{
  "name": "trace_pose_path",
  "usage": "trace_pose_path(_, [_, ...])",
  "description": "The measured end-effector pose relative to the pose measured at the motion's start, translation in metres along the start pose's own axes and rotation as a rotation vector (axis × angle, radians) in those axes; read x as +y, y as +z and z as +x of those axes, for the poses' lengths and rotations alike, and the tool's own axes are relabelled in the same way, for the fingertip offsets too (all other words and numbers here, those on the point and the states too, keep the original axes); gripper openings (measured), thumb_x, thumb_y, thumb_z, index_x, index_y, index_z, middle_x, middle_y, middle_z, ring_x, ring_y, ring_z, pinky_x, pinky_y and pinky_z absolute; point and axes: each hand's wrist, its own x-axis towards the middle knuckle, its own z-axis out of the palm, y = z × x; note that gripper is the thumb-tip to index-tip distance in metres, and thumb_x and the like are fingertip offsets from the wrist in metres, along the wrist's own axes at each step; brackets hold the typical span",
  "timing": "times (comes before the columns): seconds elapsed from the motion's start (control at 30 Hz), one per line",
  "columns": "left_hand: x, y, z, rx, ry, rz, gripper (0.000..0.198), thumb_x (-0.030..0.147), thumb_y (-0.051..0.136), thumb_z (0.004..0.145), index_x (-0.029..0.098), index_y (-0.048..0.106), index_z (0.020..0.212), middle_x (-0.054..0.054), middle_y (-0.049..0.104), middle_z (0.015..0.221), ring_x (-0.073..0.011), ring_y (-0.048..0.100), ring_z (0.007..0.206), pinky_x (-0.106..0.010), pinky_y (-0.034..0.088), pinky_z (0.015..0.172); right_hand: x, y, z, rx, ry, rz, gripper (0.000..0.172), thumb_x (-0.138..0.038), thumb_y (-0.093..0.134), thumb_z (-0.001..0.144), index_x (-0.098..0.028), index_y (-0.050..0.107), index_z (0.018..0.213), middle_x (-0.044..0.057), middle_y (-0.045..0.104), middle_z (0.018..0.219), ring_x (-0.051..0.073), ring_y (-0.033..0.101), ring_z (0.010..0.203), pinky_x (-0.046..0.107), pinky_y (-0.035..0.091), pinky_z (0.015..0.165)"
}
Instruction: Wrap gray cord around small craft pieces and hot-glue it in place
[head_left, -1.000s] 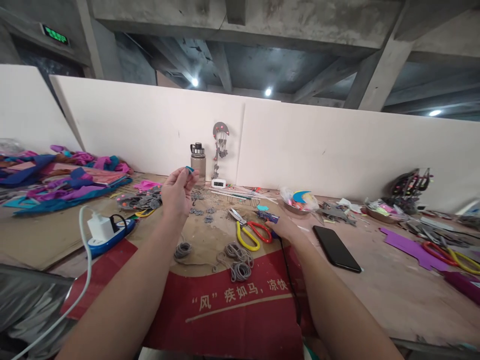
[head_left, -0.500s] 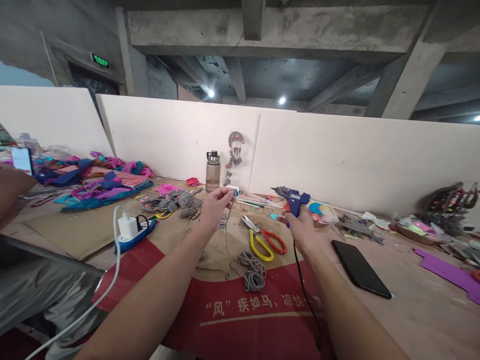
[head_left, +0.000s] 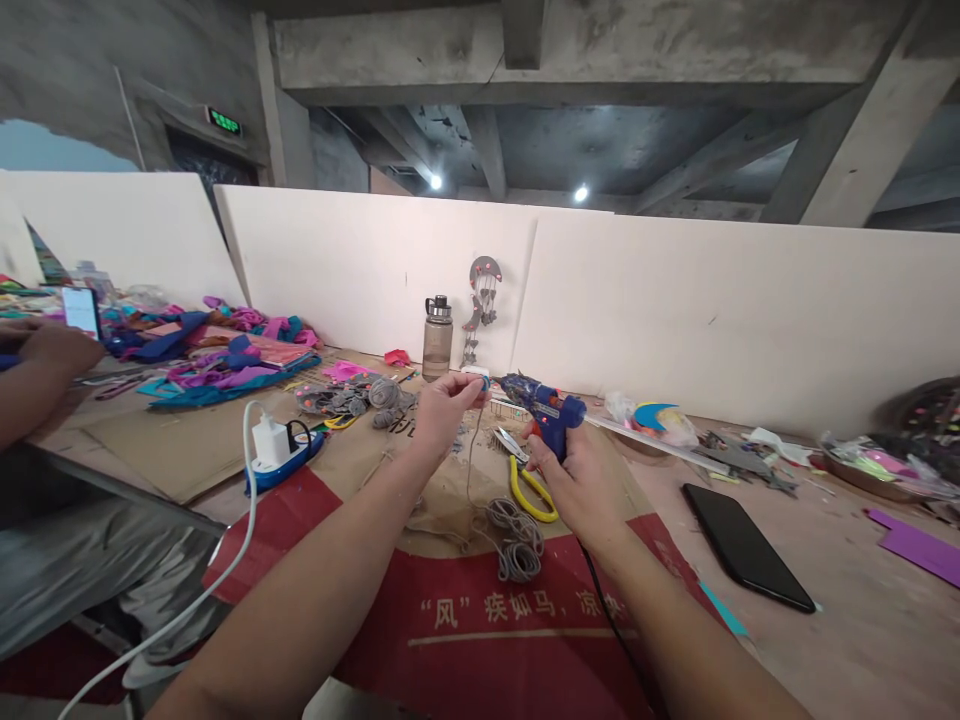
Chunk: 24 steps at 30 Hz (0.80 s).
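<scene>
My left hand [head_left: 442, 412] pinches a small blue-and-white piece [head_left: 484, 383] between thumb and fingertips. A thin grey cord [head_left: 470, 470] hangs from those fingertips down to the table. My right hand [head_left: 589, 485] is wrapped round the handle of a blue hot glue gun [head_left: 553, 412]. The gun points left, its nozzle close by the small piece; I cannot tell whether they touch. Below the gun lie scissors [head_left: 534, 492] with a yellow handle loop showing, partly covered by my right hand. Coils of grey cord [head_left: 519, 550] rest on the red-printed cardboard [head_left: 450, 660].
A water bottle [head_left: 437, 340] stands at the back by a white panel [head_left: 337, 270], where a grey hanging ornament [head_left: 486, 290] is. At right lies a black phone [head_left: 746, 545]. A power strip [head_left: 289, 465] and felt scraps [head_left: 232, 370] are left, near another person's hand [head_left: 60, 355].
My right hand has brought the glue gun leftward, its nozzle now close to my left fingertips. It covers more of the scissors. My left hand keeps its pinch. The view has shifted slightly.
</scene>
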Motion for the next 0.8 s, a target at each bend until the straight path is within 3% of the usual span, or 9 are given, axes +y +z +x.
trace_pose_path(0.23, [-0.0011,0.0002,-0.0013,-0.01,0.021,0.024,0.027,0.038,0.072,0.068,0.013,0.07,0.079,-0.003,0.068,0.07,-0.0149,0.064,0.067,-0.034,0.055,0.071,0.007,0.0037,-0.0015,0.001,-0.041,-0.128,0.03,-0.041,0.045,0.09,-0.02,0.052,0.11,0.01,0.066,0.102,0.024,0.063,0.09,0.036,0.05,0.075])
trace_pose_path(0.8, [0.0023,0.0016,-0.0024,-0.028,0.043,0.108,0.021,0.034,0.07,0.07,0.014,0.07,0.075,-0.003,0.068,0.07,-0.0148,0.065,0.065,-0.032,0.055,0.069,0.007,0.0068,-0.0027,0.012,-0.045,-0.161,0.039,-0.043,0.043,0.09,-0.019,0.051,0.119,0.013,0.065,0.107,0.026,0.063,0.092,0.036,0.051,0.072])
